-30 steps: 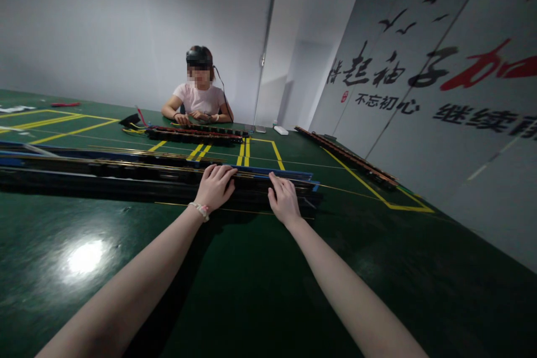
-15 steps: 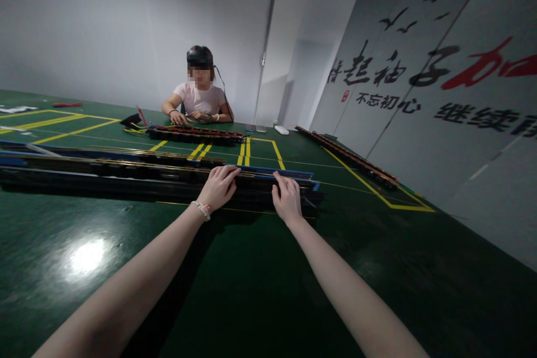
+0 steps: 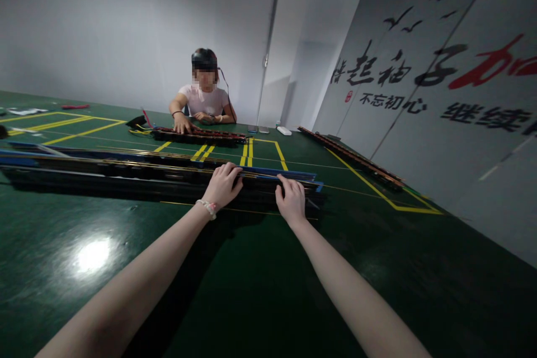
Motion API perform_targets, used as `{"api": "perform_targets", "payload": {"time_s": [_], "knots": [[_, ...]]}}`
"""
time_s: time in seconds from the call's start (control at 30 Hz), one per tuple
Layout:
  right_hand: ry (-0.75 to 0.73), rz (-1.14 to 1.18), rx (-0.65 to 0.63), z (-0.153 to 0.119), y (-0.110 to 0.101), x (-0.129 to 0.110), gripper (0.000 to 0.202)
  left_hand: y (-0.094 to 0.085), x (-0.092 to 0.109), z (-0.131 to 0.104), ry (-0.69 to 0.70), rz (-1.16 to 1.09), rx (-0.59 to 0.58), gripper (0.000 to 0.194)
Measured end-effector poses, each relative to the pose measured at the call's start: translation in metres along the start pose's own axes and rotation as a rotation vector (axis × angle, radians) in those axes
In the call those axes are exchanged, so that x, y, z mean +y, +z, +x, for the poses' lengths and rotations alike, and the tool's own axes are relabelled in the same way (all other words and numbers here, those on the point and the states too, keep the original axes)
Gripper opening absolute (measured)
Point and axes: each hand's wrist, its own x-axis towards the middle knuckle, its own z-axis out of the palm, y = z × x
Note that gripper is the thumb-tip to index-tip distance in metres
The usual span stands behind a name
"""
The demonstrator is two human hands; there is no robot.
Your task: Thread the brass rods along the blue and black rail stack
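A long, low black tray (image 3: 260,196) with blue edges stretches across the table in front of me, and thin brass-coloured rods (image 3: 159,166) lie lengthwise along it. At its right half, my left hand (image 3: 224,185) is closed, its fingers curled over the far side around a thin rod (image 3: 260,175). My right hand (image 3: 292,199) is by the tray's right end, fingers bent, fingertips at the same rod's other end. The exact grip of both hands is partly hidden by the fingers. A beaded bracelet (image 3: 207,208) circles my left wrist.
Opposite me sits a person (image 3: 204,98) with a hand on a dark wired assembly (image 3: 201,135). Another long strip (image 3: 352,158) lies at right. Yellow tape (image 3: 282,155) marks the green table (image 3: 243,302); phones (image 3: 263,130) and a white device (image 3: 284,131) rest at the back.
The view has shifted slightly, moving the scene a little to the right. My left fingers are bent more, still over the tray. The other person's hand has moved onto their assembly.
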Motion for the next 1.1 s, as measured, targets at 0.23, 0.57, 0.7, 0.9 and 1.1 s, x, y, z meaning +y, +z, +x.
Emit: {"api": "perform_targets", "payload": {"time_s": [0.23,0.57,0.7,0.9,1.1], "knots": [[0.178,0.041,-0.006,-0.0003,0.0028,0.0059,0.034,0.0021,-0.0014,-0.0031,0.039,0.038,0.004,0.032],[0.024,0.003,-0.036,0.0003,0.0005,0.0041,0.040,0.0003,-0.0076,-0.0063,0.044,-0.003,0.026,0.034],[0.011,-0.003,-0.032,0.0004,-0.0002,0.0042,0.041,-0.0019,-0.0066,-0.0066,0.056,0.035,0.033,0.034],[-0.032,-0.010,-0.016,0.0007,0.0012,0.0068,0.041,-0.0023,-0.0049,-0.0055,0.032,0.060,0.058,0.032],[-0.075,0.007,-0.048,0.0012,-0.0013,0.0022,0.042,-0.0025,-0.0091,-0.0085,0.033,0.033,0.054,0.035]]}}
